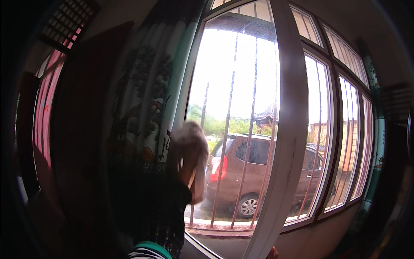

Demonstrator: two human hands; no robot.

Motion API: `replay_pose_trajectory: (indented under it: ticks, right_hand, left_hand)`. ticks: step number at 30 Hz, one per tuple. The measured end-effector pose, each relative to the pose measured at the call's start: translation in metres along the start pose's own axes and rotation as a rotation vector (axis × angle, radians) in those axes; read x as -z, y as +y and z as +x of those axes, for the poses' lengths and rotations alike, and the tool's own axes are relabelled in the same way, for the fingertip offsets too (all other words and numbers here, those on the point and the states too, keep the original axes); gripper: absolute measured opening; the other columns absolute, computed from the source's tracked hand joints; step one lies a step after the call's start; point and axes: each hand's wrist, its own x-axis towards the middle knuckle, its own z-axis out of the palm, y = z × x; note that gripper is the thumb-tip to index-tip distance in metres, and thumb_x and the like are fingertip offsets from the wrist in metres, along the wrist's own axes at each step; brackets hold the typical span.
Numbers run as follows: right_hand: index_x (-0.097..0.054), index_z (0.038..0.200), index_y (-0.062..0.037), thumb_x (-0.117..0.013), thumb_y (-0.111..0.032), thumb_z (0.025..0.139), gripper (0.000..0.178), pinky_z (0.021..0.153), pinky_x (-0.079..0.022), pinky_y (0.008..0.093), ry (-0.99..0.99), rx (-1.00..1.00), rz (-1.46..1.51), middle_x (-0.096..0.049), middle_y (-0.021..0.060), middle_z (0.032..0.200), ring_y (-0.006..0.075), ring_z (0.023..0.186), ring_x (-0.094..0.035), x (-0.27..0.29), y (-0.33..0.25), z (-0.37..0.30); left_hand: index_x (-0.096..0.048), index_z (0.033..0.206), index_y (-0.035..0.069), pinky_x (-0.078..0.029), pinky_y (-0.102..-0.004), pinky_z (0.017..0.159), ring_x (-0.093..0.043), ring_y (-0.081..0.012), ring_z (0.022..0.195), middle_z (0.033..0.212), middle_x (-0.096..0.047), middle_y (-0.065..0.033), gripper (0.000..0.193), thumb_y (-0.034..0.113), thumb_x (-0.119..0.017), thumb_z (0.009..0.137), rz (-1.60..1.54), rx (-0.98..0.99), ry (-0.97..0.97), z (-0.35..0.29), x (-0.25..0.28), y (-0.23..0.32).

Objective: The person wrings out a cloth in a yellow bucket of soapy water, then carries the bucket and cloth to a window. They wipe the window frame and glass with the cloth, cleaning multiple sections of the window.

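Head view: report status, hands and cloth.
Left hand raised, gripping pale cloth against window pane. Right hand barely visible at lower edge, grip unclear. Patterned curtain hangs close left.

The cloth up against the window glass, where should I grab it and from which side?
Grip the cloth at its bunched upper part, where the left hand presses it to the pane. Come from the room side, from below: the glass backs it, and the curtain crowds its left. Its loose lower edge hangs free, so that would probably give a poorer hold.
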Motion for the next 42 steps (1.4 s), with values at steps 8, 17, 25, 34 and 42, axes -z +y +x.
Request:
replay_pose_trajectory:
  ticks: [8, 17, 25, 34, 42]
  right_hand:
    - [-0.053, 0.101, 0.0001, -0.029, -0.042, 0.098, 0.048, 0.067, -0.047, 0.0284, -0.059, 0.072, 0.031, -0.059, 0.0075, 0.088, 0.0134, 0.077, -0.056, 0.028, 0.034, 0.002]
    - [-0.054, 0.095, -0.0027, -0.031, -0.040, 0.098, 0.043, 0.062, -0.045, 0.0250, -0.028, 0.034, -0.065, -0.056, 0.0021, 0.081, 0.0097, 0.072, -0.053, 0.024, 0.018, 0.005]
    - [-0.052, 0.087, -0.0045, -0.033, -0.036, 0.098, 0.039, 0.055, -0.037, 0.0199, -0.001, 0.058, -0.114, -0.049, -0.0036, 0.069, 0.0044, 0.061, -0.045, 0.018, 0.021, 0.004]
    - [-0.054, 0.093, -0.0012, -0.033, -0.029, 0.098, 0.036, 0.061, -0.042, 0.0247, 0.059, 0.150, -0.176, -0.054, 0.0020, 0.076, 0.0088, 0.069, -0.051, 0.023, 0.035, 0.019]
    - [-0.055, 0.088, -0.0009, -0.032, -0.034, 0.099, 0.042, 0.055, -0.037, 0.0203, 0.036, 0.131, -0.067, -0.055, -0.0004, 0.072, 0.0053, 0.063, -0.048, 0.028, 0.034, 0.024]
  left_hand:
    - [-0.053, 0.102, 0.000, -0.045, -0.0278, 0.073, -0.057, -0.0156, 0.083, 0.097, -0.056, -0.0077, 0.017, 0.005, -0.048, 0.086, -0.129, 0.174, -0.315, -0.257, -0.038, 0.089]
    - [-0.051, 0.108, 0.001, -0.044, -0.0299, 0.079, -0.056, -0.0178, 0.089, 0.103, -0.055, -0.0092, 0.022, 0.008, -0.047, 0.088, -0.111, -0.152, -0.141, -0.069, -0.064, 0.074]
    - [-0.049, 0.113, 0.001, -0.043, -0.0317, 0.085, -0.056, -0.0197, 0.094, 0.108, -0.055, -0.0105, 0.026, 0.011, -0.046, 0.090, -0.129, -0.160, 0.033, 0.066, -0.056, 0.041]
    - [-0.048, 0.119, 0.002, -0.039, -0.0339, 0.095, -0.051, -0.0227, 0.107, 0.114, -0.052, -0.0131, 0.032, 0.018, -0.045, 0.091, 0.019, 0.210, -0.221, -0.163, -0.021, 0.022]
    - [-0.050, 0.111, 0.003, -0.043, -0.0364, 0.087, -0.052, -0.0259, 0.099, 0.101, -0.055, -0.0120, 0.031, 0.024, -0.045, 0.089, -0.481, 0.797, -0.080, -0.305, 0.005, 0.033]
